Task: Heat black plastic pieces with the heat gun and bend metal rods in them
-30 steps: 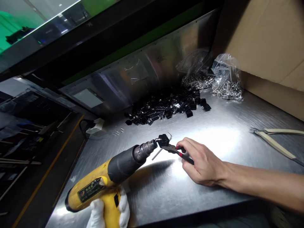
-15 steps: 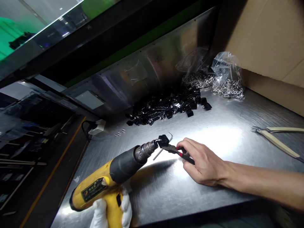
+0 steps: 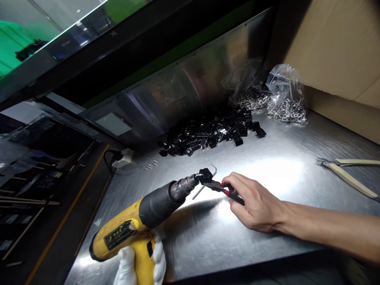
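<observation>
My left hand (image 3: 139,263), in a white glove, is wrapped round the handle of a yellow and black power tool (image 3: 130,225). The tool's metal nose points up and right, its tip at a small black part (image 3: 205,176). My bare right hand (image 3: 257,206) is closed on dark pliers with red marks (image 3: 228,192). Their jaws meet the lower edge of the black part. Behind that part lies a thin bent metal rod (image 3: 198,192), partly hidden.
Black parts lie heaped (image 3: 208,132) at the table's back. Plastic bags of metal pieces (image 3: 287,107) stand by a cardboard box (image 3: 341,51). Cream-handled pliers (image 3: 346,176) lie at the right. Small metal pins (image 3: 150,164) and a white socket box (image 3: 124,158) are at the left.
The whole view has shifted slightly. Both hands, the tool, the pliers and the black part keep the same arrangement.
</observation>
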Demonstrator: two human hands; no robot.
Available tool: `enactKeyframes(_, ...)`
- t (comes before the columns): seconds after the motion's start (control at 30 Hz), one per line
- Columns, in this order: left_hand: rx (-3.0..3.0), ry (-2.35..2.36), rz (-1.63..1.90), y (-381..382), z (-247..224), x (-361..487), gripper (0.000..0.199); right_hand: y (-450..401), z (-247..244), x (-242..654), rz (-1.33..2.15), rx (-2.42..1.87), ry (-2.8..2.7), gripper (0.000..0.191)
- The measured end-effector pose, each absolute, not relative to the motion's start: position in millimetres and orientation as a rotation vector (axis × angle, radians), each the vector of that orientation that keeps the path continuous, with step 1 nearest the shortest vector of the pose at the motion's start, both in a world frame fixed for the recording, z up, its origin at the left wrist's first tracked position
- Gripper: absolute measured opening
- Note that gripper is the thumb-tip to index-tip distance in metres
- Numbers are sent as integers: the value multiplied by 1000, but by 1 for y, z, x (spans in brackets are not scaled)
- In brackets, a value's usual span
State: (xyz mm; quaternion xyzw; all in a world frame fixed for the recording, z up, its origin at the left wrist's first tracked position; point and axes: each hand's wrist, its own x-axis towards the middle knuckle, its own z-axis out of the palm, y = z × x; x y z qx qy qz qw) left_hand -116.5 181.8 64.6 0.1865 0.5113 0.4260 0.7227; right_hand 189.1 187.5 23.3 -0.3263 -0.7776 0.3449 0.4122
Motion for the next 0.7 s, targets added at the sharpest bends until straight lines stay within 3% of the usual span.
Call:
enactKeyframes(0.33,538,938,811,102,39,-172,47,186,21,191,852,-861,-1950,35)
enactKeyframes(0.53,652,1109,1166,65,40,-146,55,187,21,191,821,-852,-1960,35)
enactKeyframes(0.7,581,1221,1180,62,42,-138,60,188,20,190,802,-848,-1957,35)
